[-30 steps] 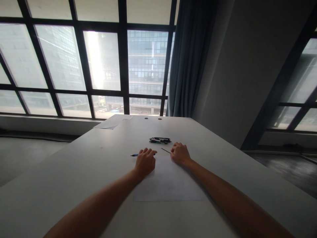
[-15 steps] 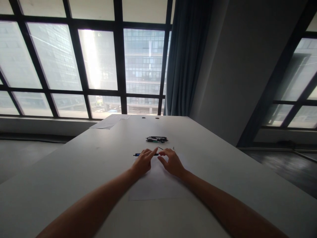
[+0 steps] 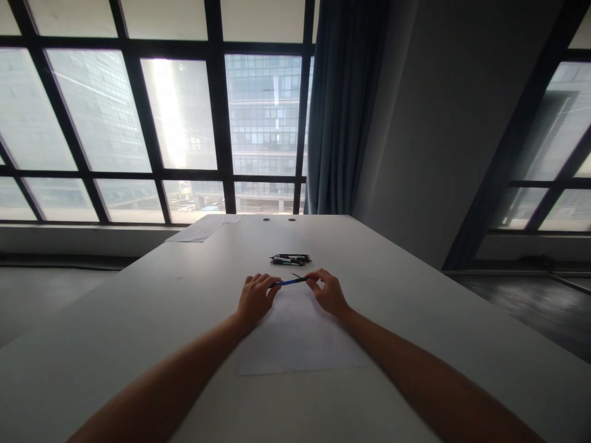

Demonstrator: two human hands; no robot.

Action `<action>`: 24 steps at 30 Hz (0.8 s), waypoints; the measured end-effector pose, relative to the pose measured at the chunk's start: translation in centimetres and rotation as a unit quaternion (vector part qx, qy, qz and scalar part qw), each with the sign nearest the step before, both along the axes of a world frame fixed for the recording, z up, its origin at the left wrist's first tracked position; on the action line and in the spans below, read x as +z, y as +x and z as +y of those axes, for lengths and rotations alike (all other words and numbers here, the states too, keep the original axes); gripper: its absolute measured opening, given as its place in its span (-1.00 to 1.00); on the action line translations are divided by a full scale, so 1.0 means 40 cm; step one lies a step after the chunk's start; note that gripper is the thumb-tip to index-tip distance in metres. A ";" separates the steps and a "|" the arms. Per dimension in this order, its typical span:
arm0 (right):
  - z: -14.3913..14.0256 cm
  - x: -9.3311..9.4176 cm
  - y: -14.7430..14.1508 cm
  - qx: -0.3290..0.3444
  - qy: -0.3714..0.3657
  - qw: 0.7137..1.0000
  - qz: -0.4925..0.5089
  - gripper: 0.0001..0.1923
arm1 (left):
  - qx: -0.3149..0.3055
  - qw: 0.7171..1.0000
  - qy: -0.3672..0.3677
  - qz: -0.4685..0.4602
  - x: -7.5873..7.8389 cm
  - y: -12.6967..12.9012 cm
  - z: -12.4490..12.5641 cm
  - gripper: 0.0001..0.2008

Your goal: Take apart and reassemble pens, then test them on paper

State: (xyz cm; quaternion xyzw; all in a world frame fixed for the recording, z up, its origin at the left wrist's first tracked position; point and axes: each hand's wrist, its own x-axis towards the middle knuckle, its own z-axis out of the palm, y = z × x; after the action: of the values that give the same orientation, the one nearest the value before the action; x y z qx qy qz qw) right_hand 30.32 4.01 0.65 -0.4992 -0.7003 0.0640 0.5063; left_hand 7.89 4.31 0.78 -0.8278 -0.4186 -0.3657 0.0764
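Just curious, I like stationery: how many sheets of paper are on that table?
2 that I can make out: one sheet of paper right under the person's hands, another sheet at the table's far left corner by the window. More may lie stacked there.

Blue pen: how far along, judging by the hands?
Done: the blue pen is up off the table. In hand: left hand and right hand pinch its two ends above the paper sheet. Left: the pile of pens behind lies untouched.
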 end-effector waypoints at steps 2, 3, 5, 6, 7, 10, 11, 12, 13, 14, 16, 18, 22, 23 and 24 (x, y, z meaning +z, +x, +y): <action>0.003 -0.006 0.002 -0.008 -0.001 1.000 -0.021 -0.89 | -0.008 1.000 0.008 -0.028 0.001 0.000 0.001 -0.81; 0.003 -0.008 0.002 -0.013 -0.002 0.999 -0.039 -0.89 | -0.012 0.999 0.017 -0.043 0.002 0.001 0.001 -0.82; 0.001 -0.011 -0.001 -0.022 -0.009 0.997 -0.077 -0.89 | -0.020 0.997 0.037 -0.069 0.003 0.003 -0.001 -0.83; -0.001 -0.011 -0.003 -0.026 -0.013 0.995 -0.093 -0.89 | -0.024 0.996 0.045 -0.077 0.005 0.003 -0.003 -0.84; -0.002 -0.012 -0.004 -0.029 -0.017 0.994 -0.104 -0.89 | -0.027 0.995 0.049 -0.083 0.006 0.004 -0.005 -0.85; -0.004 -0.012 -0.007 -0.033 -0.021 0.993 -0.115 -0.89 | -0.029 0.995 0.050 -0.088 0.011 0.006 -0.010 -0.87; -0.004 -0.012 -0.006 -0.032 -0.019 0.993 -0.115 -0.89 | -0.028 0.995 0.048 -0.088 0.012 0.006 -0.011 -0.87; -0.004 -0.012 -0.006 -0.029 -0.017 0.993 -0.115 -0.89 | -0.026 0.995 0.047 -0.089 0.012 0.006 -0.011 -0.87; -0.004 -0.013 -0.005 -0.025 -0.013 0.993 -0.114 -0.89 | -0.025 0.995 0.047 -0.089 0.012 0.006 -0.011 -0.87; -0.004 -0.013 -0.004 -0.019 -0.008 0.993 -0.114 -0.89 | -0.024 0.995 0.047 -0.090 0.011 0.005 -0.009 -0.88; -0.005 -0.014 -0.003 -0.010 0.002 0.994 -0.112 -0.89 | -0.019 0.994 0.048 -0.092 0.008 0.004 -0.005 -0.87; -0.007 -0.015 -0.003 -0.004 0.008 0.994 -0.110 -0.89 | -0.008 0.995 0.042 -0.092 0.003 0.003 0.001 -0.85; -0.007 -0.018 -0.005 0.003 0.017 0.994 -0.105 -0.87 | 0.023 0.995 0.013 -0.094 -0.005 0.001 0.011 -0.77; -0.006 -0.019 -0.005 0.003 0.018 0.994 -0.107 -0.86 | 0.027 0.995 0.009 -0.096 -0.006 0.000 0.012 -0.75; -0.006 -0.020 -0.005 0.002 0.018 0.994 -0.112 -0.85 | 0.028 0.995 0.006 -0.098 -0.006 0.000 0.012 -0.73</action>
State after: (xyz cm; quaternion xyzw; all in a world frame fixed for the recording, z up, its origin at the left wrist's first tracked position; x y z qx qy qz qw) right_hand 30.11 3.78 -0.16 -0.4925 -0.7548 -0.0037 0.4334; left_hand 7.89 4.80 0.56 -0.7758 -0.4445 -0.4451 0.0503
